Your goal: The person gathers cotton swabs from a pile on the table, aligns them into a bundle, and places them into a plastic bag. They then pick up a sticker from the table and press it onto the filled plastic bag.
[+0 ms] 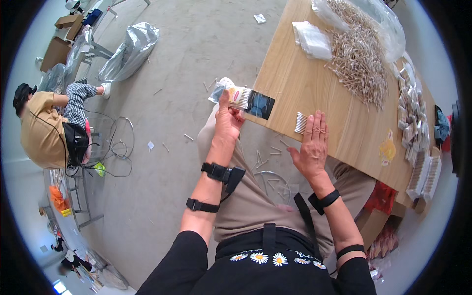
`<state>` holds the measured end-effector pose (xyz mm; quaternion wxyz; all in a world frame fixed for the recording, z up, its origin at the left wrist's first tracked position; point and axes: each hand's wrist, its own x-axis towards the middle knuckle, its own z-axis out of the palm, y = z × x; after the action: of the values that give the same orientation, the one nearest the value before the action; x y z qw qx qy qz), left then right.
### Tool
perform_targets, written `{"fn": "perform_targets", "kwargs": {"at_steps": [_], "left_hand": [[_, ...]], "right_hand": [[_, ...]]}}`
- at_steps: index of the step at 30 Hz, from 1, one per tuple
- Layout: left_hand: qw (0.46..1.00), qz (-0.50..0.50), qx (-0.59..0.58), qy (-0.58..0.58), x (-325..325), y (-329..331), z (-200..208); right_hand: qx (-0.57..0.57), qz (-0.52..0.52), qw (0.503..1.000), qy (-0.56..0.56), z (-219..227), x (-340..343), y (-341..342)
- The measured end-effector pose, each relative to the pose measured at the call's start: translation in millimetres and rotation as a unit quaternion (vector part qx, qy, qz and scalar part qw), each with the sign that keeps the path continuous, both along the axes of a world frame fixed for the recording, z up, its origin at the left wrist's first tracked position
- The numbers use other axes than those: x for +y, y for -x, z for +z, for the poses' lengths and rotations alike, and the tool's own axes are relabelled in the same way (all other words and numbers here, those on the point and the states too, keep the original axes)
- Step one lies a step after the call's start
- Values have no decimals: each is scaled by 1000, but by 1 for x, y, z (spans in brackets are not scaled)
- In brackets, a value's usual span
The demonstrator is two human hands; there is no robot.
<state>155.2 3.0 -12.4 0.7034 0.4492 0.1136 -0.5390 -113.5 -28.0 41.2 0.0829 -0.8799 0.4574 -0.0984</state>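
Observation:
My left hand (228, 120) is closed on a clear packet of cotton swabs (239, 97) with a small red and yellow label. The thumb presses on its face, just off the table's near-left corner. Beside the packet, a dark shiny square (260, 104) lies over that corner; I cannot tell whether it is joined to the packet. My right hand (313, 147) lies flat near the table's front edge, fingers stretched out. Its fingertips touch or partly cover a short row of loose cotton swabs (300, 123).
On the wooden table (290, 83) are a big heap of cotton swabs (361, 59), clear bags (313, 42), filled packets (413, 108) along the right side and yellow labels (387, 150). Swabs litter the floor. Another person (46, 125) sits at the left, near loose cables (120, 147).

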Motion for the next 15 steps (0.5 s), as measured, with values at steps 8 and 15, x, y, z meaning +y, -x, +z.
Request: {"fn": "perform_targets", "kwargs": {"at_steps": [8, 15], "left_hand": [[996, 80, 1, 26, -34, -6, -7], [991, 34, 110, 64, -31, -14, -28]], "right_hand": [[-23, 37, 999, -32, 4, 0, -52], [-53, 61, 996, -33, -1, -2, -110]]}}
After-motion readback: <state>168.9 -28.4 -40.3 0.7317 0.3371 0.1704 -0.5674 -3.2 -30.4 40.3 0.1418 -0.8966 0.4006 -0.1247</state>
